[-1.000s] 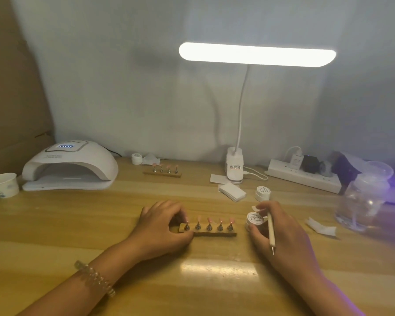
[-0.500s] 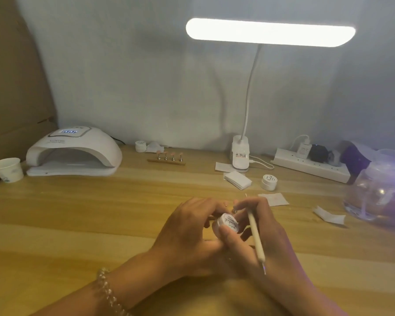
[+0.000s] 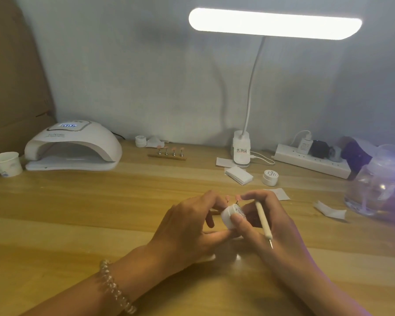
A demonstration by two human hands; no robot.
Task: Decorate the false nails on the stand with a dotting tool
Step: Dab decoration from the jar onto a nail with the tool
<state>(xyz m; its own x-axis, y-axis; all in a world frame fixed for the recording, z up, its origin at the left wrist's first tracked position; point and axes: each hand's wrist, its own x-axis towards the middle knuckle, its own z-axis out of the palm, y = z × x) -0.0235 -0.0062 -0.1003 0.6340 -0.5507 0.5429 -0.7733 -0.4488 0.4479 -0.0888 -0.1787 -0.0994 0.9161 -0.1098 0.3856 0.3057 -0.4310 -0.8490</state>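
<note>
White pot (image 3: 232,215) up off desk (image 3: 78,213), no longer resting there. Left hand (image 3: 187,224) gone from stand (image 3: 213,210), fingers now curled round pot. Right hand (image 3: 267,222) pinching lid, dotting tool (image 3: 263,221) tucked alongside, tip idle. Pink nails (image 3: 227,198) just behind pot. Probably opening pot before first dots.

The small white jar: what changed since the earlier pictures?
The left hand let go of the nail stand and took hold of the small white jar, which the right hand lifted and tilted. The dotting tool stays in the right hand.
</note>
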